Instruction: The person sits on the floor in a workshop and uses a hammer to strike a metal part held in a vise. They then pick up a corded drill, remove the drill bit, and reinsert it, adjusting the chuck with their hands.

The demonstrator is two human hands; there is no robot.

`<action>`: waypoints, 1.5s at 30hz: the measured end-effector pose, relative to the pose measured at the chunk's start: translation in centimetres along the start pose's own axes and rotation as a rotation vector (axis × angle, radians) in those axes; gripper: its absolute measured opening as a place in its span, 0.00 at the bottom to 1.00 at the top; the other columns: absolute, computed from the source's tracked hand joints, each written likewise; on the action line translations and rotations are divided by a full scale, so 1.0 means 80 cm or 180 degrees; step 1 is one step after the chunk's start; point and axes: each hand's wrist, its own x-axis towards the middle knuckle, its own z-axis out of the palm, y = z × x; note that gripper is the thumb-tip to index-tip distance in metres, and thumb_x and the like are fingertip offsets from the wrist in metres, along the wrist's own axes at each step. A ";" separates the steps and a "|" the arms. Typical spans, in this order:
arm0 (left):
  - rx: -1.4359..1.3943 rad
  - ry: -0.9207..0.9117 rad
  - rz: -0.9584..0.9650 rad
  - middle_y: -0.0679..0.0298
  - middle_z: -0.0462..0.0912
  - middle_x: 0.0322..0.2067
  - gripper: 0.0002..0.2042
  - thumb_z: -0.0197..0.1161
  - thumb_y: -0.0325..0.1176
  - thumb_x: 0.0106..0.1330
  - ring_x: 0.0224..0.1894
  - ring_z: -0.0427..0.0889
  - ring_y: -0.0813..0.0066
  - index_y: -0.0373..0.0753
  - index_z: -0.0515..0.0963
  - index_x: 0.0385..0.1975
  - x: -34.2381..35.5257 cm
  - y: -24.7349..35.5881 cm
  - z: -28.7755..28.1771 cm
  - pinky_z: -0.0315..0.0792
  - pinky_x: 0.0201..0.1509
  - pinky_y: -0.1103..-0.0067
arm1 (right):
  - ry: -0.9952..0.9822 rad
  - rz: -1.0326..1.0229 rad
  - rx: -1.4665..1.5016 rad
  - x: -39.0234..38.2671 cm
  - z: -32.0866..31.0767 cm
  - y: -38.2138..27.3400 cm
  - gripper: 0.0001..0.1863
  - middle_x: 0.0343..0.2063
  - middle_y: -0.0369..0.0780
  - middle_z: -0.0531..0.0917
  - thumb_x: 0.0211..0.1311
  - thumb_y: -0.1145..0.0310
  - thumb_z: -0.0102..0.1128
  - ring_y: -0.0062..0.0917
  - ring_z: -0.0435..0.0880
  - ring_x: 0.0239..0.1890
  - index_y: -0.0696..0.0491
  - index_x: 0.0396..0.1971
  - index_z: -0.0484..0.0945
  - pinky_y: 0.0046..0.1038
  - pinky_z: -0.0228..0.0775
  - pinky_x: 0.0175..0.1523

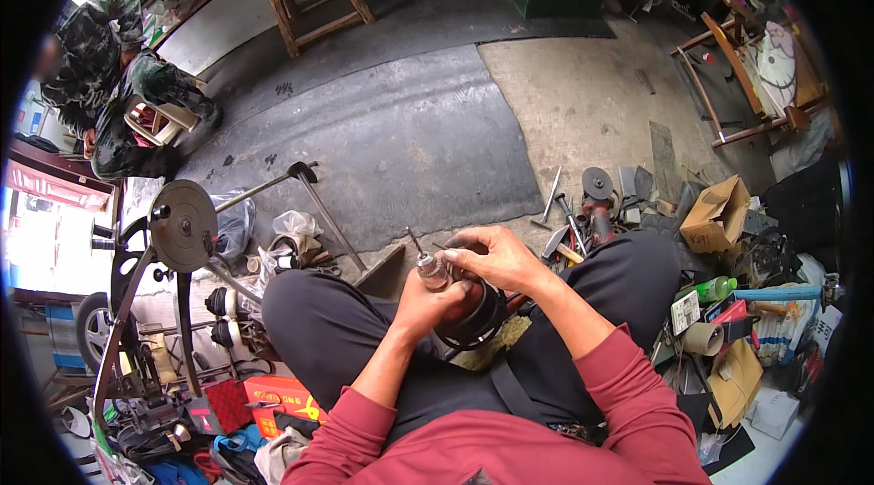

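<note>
Between my knees I hold a power drill (473, 319) with a red and black body, its nose tipped up and away from me. My left hand (421, 303) is wrapped round the front of it, just below the silver chuck (431, 268). A thin drill bit (414, 241) stands out of the chuck. My right hand (499, 259) is closed beside the chuck, fingertips pinched close to it. A small dark tip shows at those fingers, too little to name. The drill's rear is partly hidden by my hands.
An angle grinder (598, 198) and hammers (572, 223) lie beyond my right knee. A cardboard box (716, 214) and mixed clutter are at right. To my left stands a metal frame with a round disc (185, 225). Another person (118, 89) sits at far left.
</note>
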 end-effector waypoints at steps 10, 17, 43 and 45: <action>-0.0012 -0.0133 -0.0167 0.68 0.86 0.36 0.10 0.68 0.26 0.60 0.37 0.83 0.81 0.34 0.82 0.42 0.001 0.000 -0.002 0.76 0.44 0.79 | 0.0312 0.0044 0.0530 -0.001 0.007 0.002 0.09 0.37 0.36 0.88 0.69 0.75 0.60 0.15 0.84 0.41 0.61 0.45 0.84 0.23 0.78 0.48; -0.0473 -0.0044 -0.0188 0.64 0.87 0.39 0.25 0.68 0.26 0.61 0.41 0.84 0.79 0.34 0.76 0.61 -0.002 0.019 -0.001 0.76 0.48 0.79 | 0.0767 -0.0471 0.1258 -0.001 0.002 -0.011 0.06 0.36 0.37 0.85 0.72 0.77 0.53 0.19 0.84 0.41 0.59 0.43 0.79 0.24 0.78 0.47; -0.0826 -0.0305 -0.0397 0.69 0.85 0.35 0.08 0.68 0.27 0.60 0.37 0.80 0.83 0.35 0.83 0.39 -0.005 0.014 -0.006 0.74 0.41 0.80 | 0.0371 -0.1656 -0.0744 -0.020 0.011 -0.054 0.10 0.39 0.45 0.86 0.58 0.84 0.65 0.37 0.88 0.39 0.59 0.39 0.83 0.31 0.80 0.43; -0.0728 -0.0393 -0.0368 0.70 0.85 0.34 0.08 0.68 0.27 0.60 0.37 0.80 0.84 0.36 0.83 0.38 -0.004 0.013 -0.007 0.74 0.41 0.80 | 0.0245 -0.1720 -0.0802 -0.020 0.005 -0.055 0.11 0.41 0.44 0.86 0.56 0.85 0.65 0.36 0.88 0.41 0.59 0.38 0.84 0.31 0.80 0.45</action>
